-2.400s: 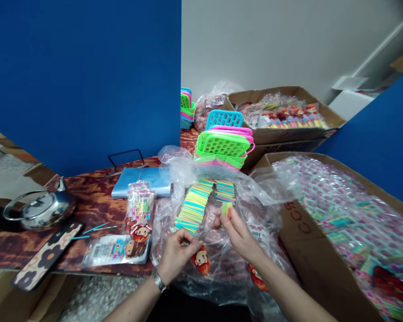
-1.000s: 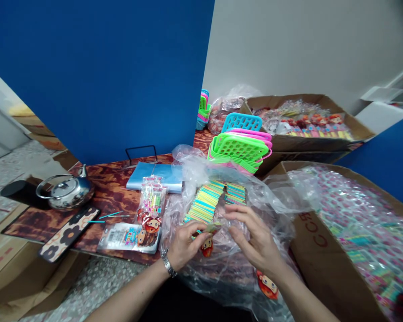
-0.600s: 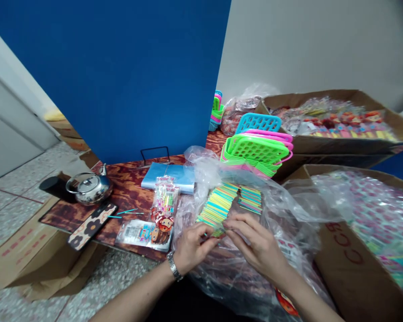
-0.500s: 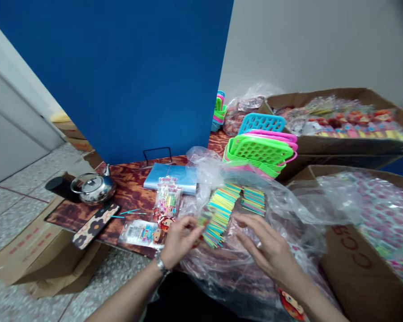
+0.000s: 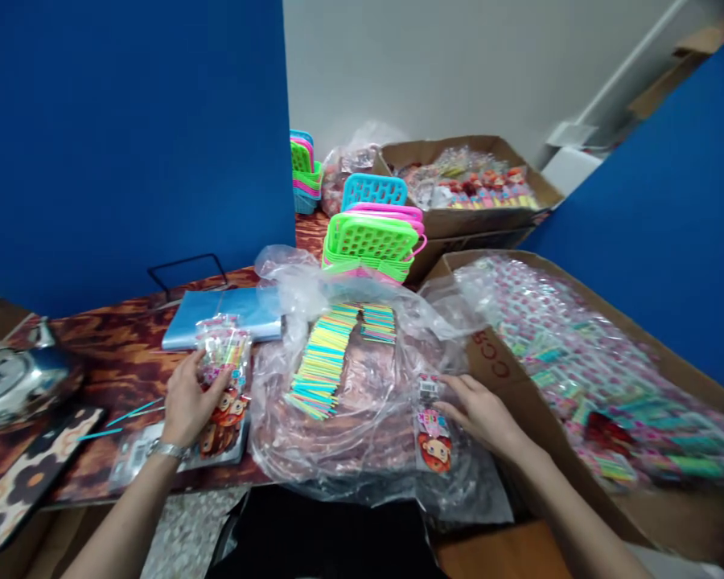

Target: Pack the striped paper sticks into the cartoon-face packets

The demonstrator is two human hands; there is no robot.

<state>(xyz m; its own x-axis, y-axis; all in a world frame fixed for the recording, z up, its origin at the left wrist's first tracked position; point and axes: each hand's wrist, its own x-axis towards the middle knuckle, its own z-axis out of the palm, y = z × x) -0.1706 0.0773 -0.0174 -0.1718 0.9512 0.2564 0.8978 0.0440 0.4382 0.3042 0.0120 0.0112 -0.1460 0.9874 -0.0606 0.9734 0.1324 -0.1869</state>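
My left hand (image 5: 188, 398) rests on a filled clear packet of coloured sticks with a cartoon-face label (image 5: 223, 378), fingers curled round its left edge, on top of a small pile of such packets. My right hand (image 5: 481, 412) lies on an empty flat packet with a cartoon face (image 5: 433, 430), fingertips touching its upper part. Between the hands a row of loose coloured sticks (image 5: 324, 358) lies on a crumpled clear plastic sheet (image 5: 350, 434).
A stack of green, pink and blue plastic baskets (image 5: 374, 241) stands behind the sticks. A cardboard box of packets (image 5: 585, 354) sits at the right, another box (image 5: 464, 189) behind. A blue folder (image 5: 217, 314), kettle (image 5: 12, 386) and flowered phone case (image 5: 24, 482) lie on the left.
Both hands were together over the sticks. Now my left hand has moved left onto the packet pile and my right hand has moved right onto an empty packet. The view swung.
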